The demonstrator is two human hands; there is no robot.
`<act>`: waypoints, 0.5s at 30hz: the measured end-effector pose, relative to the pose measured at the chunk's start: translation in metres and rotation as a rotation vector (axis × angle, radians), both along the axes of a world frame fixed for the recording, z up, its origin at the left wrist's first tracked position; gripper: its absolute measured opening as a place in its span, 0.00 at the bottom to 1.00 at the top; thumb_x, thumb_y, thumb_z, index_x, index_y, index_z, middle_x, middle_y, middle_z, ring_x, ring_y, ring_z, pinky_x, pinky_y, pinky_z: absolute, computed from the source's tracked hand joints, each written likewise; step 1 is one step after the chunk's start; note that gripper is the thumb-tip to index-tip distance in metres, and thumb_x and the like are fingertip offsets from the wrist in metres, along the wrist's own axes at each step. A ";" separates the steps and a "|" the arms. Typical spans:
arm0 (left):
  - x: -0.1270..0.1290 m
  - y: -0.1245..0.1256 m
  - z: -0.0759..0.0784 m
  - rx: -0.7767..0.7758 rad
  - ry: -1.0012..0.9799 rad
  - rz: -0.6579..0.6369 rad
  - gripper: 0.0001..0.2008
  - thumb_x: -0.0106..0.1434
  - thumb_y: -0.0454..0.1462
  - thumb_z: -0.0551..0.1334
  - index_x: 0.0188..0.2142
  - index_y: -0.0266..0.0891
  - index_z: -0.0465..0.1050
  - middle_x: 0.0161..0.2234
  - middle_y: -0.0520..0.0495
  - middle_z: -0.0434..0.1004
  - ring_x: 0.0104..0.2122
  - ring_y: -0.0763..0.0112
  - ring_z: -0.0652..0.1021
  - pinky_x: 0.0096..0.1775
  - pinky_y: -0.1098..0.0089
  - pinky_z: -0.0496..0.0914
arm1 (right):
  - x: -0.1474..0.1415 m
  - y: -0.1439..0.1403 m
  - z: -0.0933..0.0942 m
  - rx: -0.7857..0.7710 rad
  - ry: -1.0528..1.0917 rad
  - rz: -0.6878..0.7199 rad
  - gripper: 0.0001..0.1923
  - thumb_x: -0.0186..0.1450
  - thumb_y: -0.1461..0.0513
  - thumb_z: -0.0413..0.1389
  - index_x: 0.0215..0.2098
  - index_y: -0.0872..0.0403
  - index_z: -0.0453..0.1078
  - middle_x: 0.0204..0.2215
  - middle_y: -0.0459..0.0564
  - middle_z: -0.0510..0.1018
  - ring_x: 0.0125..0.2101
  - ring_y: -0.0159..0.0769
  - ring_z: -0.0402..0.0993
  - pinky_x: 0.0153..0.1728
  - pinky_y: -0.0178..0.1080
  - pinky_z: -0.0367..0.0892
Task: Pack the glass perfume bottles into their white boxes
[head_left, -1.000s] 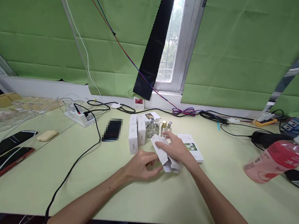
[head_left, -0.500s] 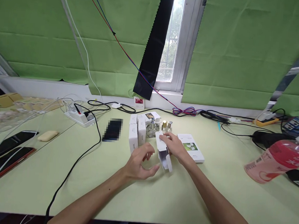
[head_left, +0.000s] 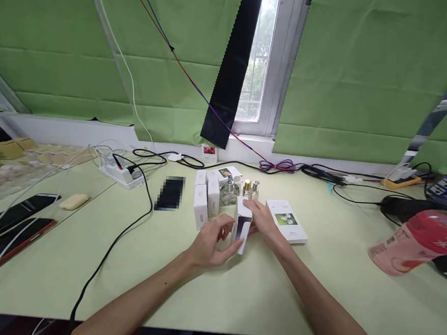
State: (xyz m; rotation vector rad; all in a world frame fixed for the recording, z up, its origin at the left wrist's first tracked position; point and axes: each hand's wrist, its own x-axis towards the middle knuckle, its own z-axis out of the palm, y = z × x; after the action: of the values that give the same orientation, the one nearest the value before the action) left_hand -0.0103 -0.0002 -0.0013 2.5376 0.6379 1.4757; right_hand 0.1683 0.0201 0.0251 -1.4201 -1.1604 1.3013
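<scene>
A small white carton (head_left: 239, 207) stands upright in front of me, its near side showing a dark opening. My right hand (head_left: 261, 218) grips it from the right, fingers over the top and far side. On the left, my left hand (head_left: 213, 241) has curled fingers beside the carton and its thumb pressed on the lower flap (head_left: 241, 244). Just behind stand a round glass perfume bottle (head_left: 229, 192), a gold-capped bottle (head_left: 247, 187) and a silver-capped bottle (head_left: 255, 189). White boxes (head_left: 201, 206) are grouped to the left of the bottles.
A flat white box with a flower picture (head_left: 286, 220) lies right of my right hand. Farther right leans a pink drink bottle (head_left: 417, 242). A black cable (head_left: 115, 236), a power strip (head_left: 121, 174) and phones (head_left: 21, 214) occupy the left side.
The carton has turned more upright, and its hanging flap has swung in toward the opening. My left thumb has moved right and up onto the flap.
</scene>
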 end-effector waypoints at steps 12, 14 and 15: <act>-0.004 0.006 -0.005 -0.039 -0.003 -0.006 0.15 0.69 0.37 0.60 0.53 0.42 0.60 0.30 0.54 0.69 0.22 0.79 0.69 0.23 0.77 0.66 | 0.002 -0.001 -0.005 -0.034 0.160 0.031 0.21 0.63 0.44 0.55 0.42 0.51 0.69 0.26 0.43 0.74 0.24 0.34 0.72 0.23 0.34 0.67; -0.004 0.006 -0.004 -0.046 -0.007 -0.007 0.15 0.69 0.37 0.60 0.53 0.42 0.60 0.30 0.54 0.69 0.22 0.78 0.69 0.23 0.77 0.66 | 0.002 -0.001 -0.006 -0.037 0.177 0.039 0.21 0.63 0.44 0.55 0.42 0.51 0.68 0.27 0.43 0.74 0.24 0.34 0.73 0.23 0.34 0.68; -0.004 0.006 -0.004 -0.048 -0.010 -0.010 0.15 0.69 0.36 0.60 0.53 0.42 0.60 0.30 0.54 0.69 0.22 0.78 0.69 0.23 0.77 0.66 | 0.002 -0.001 -0.006 -0.039 0.182 0.042 0.21 0.63 0.44 0.56 0.41 0.51 0.68 0.27 0.44 0.74 0.24 0.34 0.73 0.23 0.35 0.69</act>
State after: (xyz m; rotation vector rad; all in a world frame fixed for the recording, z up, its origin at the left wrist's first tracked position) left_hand -0.0147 0.0056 -0.0050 2.4925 0.6507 1.4507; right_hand 0.1706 0.0195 0.0187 -1.2817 -1.0531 1.4567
